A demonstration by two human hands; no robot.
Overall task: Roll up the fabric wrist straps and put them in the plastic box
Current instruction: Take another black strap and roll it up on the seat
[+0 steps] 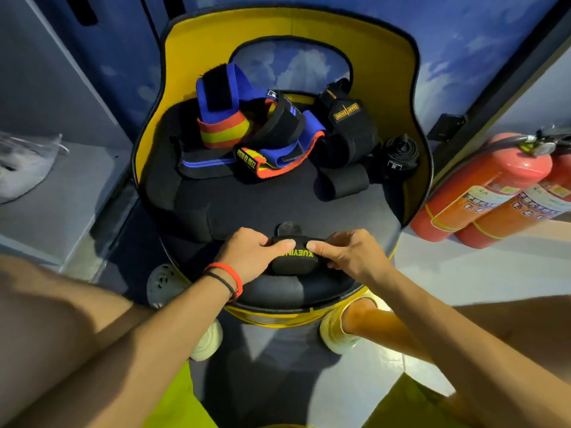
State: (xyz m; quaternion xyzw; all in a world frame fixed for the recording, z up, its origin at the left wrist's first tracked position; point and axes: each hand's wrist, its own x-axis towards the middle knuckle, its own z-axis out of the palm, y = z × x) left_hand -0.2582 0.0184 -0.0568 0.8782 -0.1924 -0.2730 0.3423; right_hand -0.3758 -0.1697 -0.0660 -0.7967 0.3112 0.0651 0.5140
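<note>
A black wrist strap (293,261) with yellow lettering lies rolled into a thick bundle at the front of the black chair seat (262,205). My left hand (251,253) grips its left end and my right hand (346,253) grips its right end, thumbs on top. Farther back on the seat sits a heap of loose straps: a blue, red and yellow one (219,115), a black and blue one (205,165), black ones with gold print (347,118), a rolled black strap (343,182) and a coiled black strap (400,154). No plastic box is in view.
The chair has a yellow curved backrest (309,29). Two red fire extinguishers (482,193) lie on the floor at the right. A grey shelf (58,186) with a plastic bag (23,168) stands at the left. My feet in pale shoes (336,335) are under the seat.
</note>
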